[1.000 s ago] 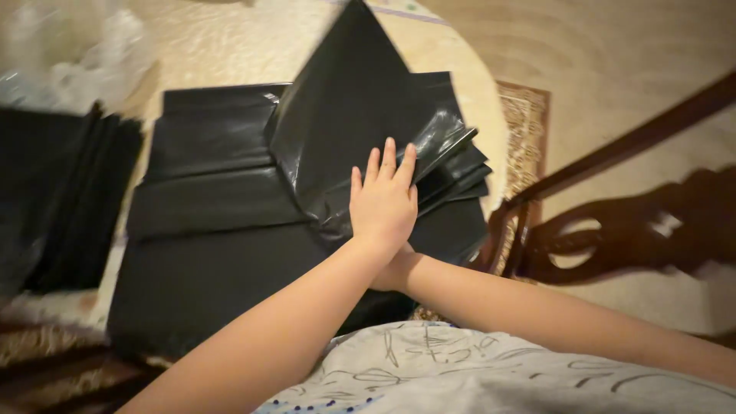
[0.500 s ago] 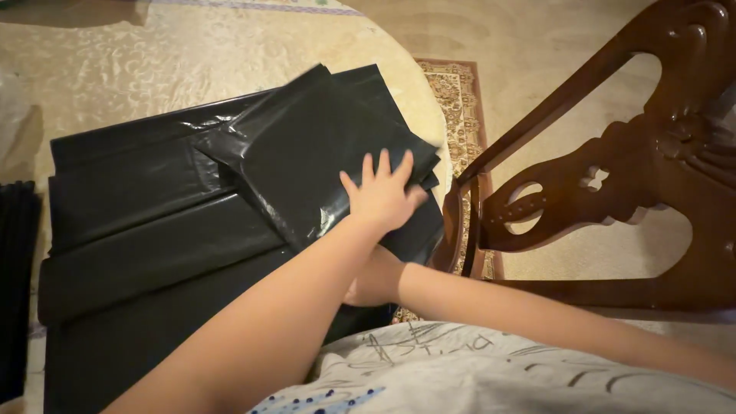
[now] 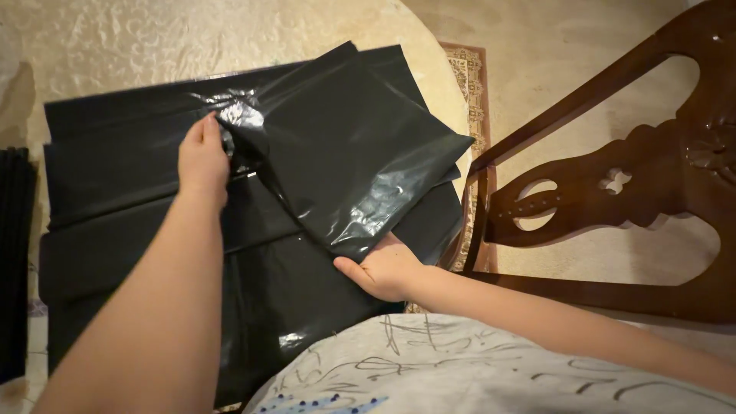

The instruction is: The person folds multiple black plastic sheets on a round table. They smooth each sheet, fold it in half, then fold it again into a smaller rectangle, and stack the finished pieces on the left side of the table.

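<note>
— While the left hand (image 3: 203,157) lies far out on the left, where does its arm run?
— It comes up from the near left edge, forearm almost straight, wrist level, the back of the hand facing up. The fingers are curled down and closed on the crumpled left corner of the top black bag (image 3: 345,146).
— And the right hand (image 3: 383,270)?
— Its arm comes in from the near right, low across the patterned cloth (image 3: 460,376) in the lap. The palm is turned up under the near edge of that same bag, thumb on the left, fingers tucked beneath, so the grip is clamped on the plastic.
— So where is the bag?
— Held between both hands, its near right part lifted and tilted off the stack of black bags (image 3: 130,230) under it. That stack lies flat on the bench (image 3: 115,38), which has a pale, patterned cover.
— Anything beside it?
— A dark wooden chair (image 3: 613,184) stands just to the right, and a second pile of dark sheets (image 3: 15,253) shows at the left edge.
</note>
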